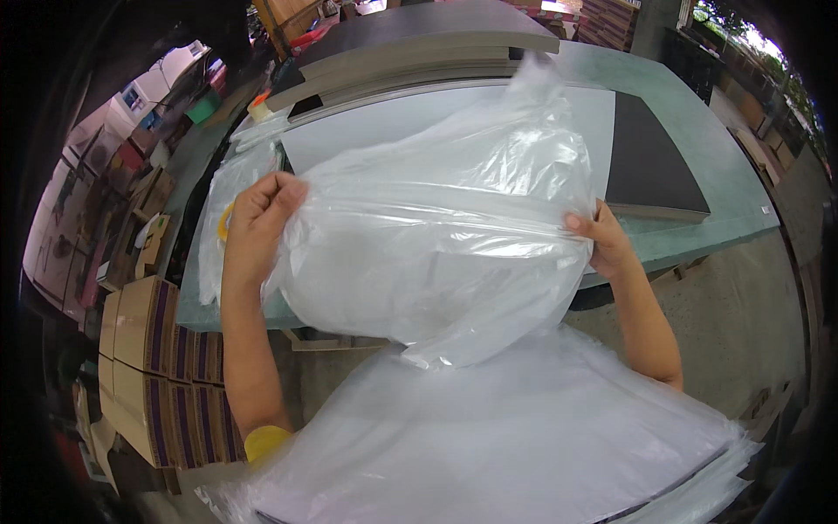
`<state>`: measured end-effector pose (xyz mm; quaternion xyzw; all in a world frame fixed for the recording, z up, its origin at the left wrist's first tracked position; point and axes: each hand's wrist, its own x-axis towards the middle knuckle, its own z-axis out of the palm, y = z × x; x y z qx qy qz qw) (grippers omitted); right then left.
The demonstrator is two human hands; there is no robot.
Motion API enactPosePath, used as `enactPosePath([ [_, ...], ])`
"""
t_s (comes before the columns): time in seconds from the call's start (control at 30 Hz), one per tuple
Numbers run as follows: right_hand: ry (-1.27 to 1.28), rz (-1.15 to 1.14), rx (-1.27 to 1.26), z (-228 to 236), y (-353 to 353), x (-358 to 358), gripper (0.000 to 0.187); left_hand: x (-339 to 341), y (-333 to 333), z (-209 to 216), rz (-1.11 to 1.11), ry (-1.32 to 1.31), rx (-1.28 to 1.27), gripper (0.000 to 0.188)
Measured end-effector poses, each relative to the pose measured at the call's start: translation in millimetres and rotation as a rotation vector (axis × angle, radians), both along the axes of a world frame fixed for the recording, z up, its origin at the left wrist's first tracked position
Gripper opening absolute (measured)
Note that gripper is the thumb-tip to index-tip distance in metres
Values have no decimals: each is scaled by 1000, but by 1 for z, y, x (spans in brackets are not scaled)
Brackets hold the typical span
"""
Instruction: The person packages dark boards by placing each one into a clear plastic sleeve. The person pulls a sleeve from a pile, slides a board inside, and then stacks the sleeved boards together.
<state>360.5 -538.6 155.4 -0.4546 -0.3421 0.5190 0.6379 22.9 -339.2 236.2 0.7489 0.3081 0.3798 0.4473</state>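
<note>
A large clear plastic bag [419, 262] is stretched taut between my two hands, above the near edge of the table. My left hand [266, 210] pinches its left side, thumb pressed against the curled fingers. On the other side my right hand [602, 237] grips the bag, its thumb in front and the fingers mostly hidden behind. The bag's upper right corner rises in a crumpled point. Beneath it, closest to me, lies a thick stack of plastic bags [489, 437]. White and dark flat panels [655, 157] show behind the held bag.
The green table [724, 218] reaches to the right. Thick dark boards [428, 35] are stacked at its far side. More plastic [218, 236] and a yellow tape roll [225, 221] lie at the left edge. Cardboard cartons [140, 349] stand on the floor at left.
</note>
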Motion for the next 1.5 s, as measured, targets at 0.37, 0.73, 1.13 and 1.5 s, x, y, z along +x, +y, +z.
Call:
enactPosePath([
  [0.37, 53, 90, -5, -40, 3, -22, 59, 58, -85, -92, -128, 200, 80, 17],
  [0.73, -53, 248, 10, -37, 15, -46, 45, 75, -58, -113, -433, 469, 323, 24],
  [1.13, -220, 635, 228, 18, 6, -41, 42, 78, -88, -77, -525, 469, 381, 31],
  [1.5, -1009, 411, -215, -21, 13, -47, 40, 2, -41, -24, 259, -645, -309, 37],
])
